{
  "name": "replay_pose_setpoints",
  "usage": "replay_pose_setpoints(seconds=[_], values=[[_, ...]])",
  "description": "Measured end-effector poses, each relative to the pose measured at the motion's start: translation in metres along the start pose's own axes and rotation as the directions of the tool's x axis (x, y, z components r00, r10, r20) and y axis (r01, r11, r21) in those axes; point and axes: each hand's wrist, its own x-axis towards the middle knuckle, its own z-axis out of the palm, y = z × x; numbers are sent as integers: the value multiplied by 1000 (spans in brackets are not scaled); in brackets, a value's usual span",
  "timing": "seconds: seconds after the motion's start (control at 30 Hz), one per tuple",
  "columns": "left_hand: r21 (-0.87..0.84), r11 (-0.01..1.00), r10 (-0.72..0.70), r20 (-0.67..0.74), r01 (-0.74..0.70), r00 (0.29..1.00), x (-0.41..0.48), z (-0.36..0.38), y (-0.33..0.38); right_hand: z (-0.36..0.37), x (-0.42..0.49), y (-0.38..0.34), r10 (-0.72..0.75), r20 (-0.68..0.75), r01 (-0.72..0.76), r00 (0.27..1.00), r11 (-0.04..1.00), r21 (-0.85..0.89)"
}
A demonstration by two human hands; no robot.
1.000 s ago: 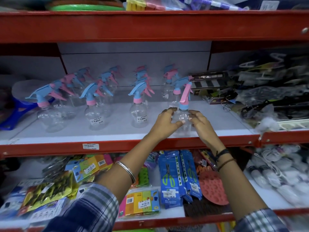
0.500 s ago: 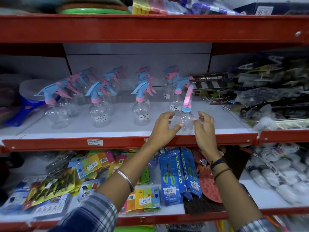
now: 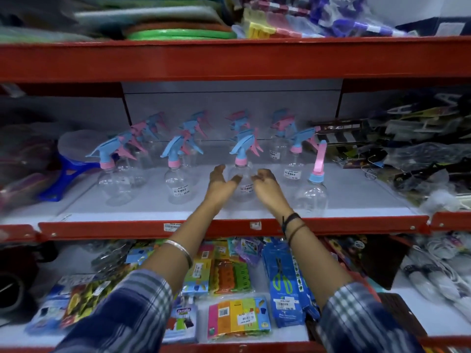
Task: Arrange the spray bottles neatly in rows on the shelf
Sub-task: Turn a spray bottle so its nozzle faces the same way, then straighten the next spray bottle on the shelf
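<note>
Left hand (image 3: pixel 221 185) and right hand (image 3: pixel 265 185): fingers spread, flanking front-row centre bottle (image 3: pixel 241 180), firm grasp not evident. Shelf (image 3: pixel 229 226): four columns standing. Right front bottle (image 3: pixel 312 190) nozzle turned differently; realignment judged outstanding.

The spray bottles (image 3: pixel 178 182) were clear, shiny plastic. The shelf (image 3: pixel 229 226) edge was smooth red metal. The sleeves (image 3: pixel 132 309) were soft checked cloth.

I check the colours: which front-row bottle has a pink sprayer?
The rightmost front bottle: pink sprayer on a blue collar. The other front bottles have blue sprayers on pink collars.
</note>
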Motion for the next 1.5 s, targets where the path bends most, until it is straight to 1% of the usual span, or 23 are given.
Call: replay_pose_setpoints(seconds=[0.1, 0.2, 0.3, 0.5, 0.57, 0.7, 0.83, 0.9, 0.93, 1.0, 1.07, 1.1, 1.13, 1.17, 1.23, 1.33, 1.4, 1.5], values=[[88, 996, -11, 113, 1, 994, 11, -3, 1, 2, 17, -1, 116, 97, -118, 989, 993, 22], [89, 996, 11, 146, -25, 989, 8, -8, 2, 4, 25, 5, 139, 85, -142, 987, 989, 36], [66, 996, 46, 160, -57, 986, -2, -16, 2, 2, 18, 6, 111, 58, -114, 992, 992, 60], [65, 991, 102, 217, -118, 971, -29, -32, 1, -2, -11, 8, 29, 71, -32, 997, 999, 40], [74, 989, 106, 227, -125, 968, -35, -34, 3, -4, -18, 8, 21, 56, -22, 998, 1000, 19], [149, 981, 87, 253, -128, 964, -49, -39, 5, -3, -36, 10, 3, 61, 0, 998, 999, -40], [156, 980, 85, 249, -126, 965, -57, -40, 5, 0, -47, 9, -37, 49, 42, 998, 995, -92], [157, 980, 78, 258, -122, 963, -58, -41, 5, 2, -51, 7, -33, 9, 34, 999, 994, -103], [154, 981, 75, 258, -117, 963, -59, -43, 5, 4, -55, 7, -35, -44, 30, 998, 994, -104], [123, 985, 90, 216, -119, 972, -62, -47, 3, 11, -64, 7, -92, -222, 71, 971, 992, -102], [78, 984, 153, 97, -161, 983, -68, -55, -2, 23, -79, 4, -200, -385, 170, 901, 979, -111], [48, 981, 188, 19, -189, 982, -71, -61, -7, 32, -86, 0, -255, -424, 226, 869, 967, -119], [13, 977, 213, -59, -213, 975, -74, -67, -12, 42, -92, -4, -300, -430, 274, 851, 954, -121], [-20, 972, 229, -133, -234, 964, -77, -76, -17, 55, -97, -10, -328, -414, 308, 849, 944, -116], [-55, 963, 242, -254, -264, 936, -78, -93, -27, 78, -99, -19, -357, -343, 349, 869, 933, -89], [-64, 963, 221, -361, -261, 906, -71, -122, -40, 111, -86, -33, -341, -248, 346, 907, 938, -22], [-60, 971, 196, -360, -232, 912, -57, -140, -48, 129, -68, -39, -276, -198, 282, 941, 959, 3], [-47, 988, 134, -244, -150, 960, -30, -156, -53, 150, -33, -44, -157, -134, 157, 978, 988, -8]])
